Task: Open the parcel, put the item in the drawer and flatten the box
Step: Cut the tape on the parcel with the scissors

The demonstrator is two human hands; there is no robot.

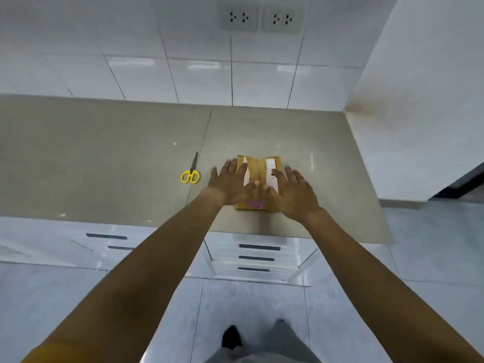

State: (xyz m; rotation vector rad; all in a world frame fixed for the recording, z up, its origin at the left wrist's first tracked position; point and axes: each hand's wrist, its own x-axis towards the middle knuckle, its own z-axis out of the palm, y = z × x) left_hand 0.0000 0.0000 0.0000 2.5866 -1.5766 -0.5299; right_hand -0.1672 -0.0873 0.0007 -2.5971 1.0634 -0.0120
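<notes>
Head view: brown box (259, 169) lying flat on beige countertop (104, 153), centre-right. Left hand (230, 184) and right hand (293, 195) rest on it, palms down, fingers spread, gripping nothing. Yellow-handled scissors (191, 171) at 9 o'clock from the box, apart.

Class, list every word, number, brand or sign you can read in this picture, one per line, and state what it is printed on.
None can be read.
White shipping label on the cardboard parcel: dark print, too blurred to read.
Pink mark on the parcel's near edge: blurred, unreadable.
Yellow-handled scissors: no visible marking.
Wall sockets: no lettering seen.
Drawer fronts: only dark handles, no text.
</notes>
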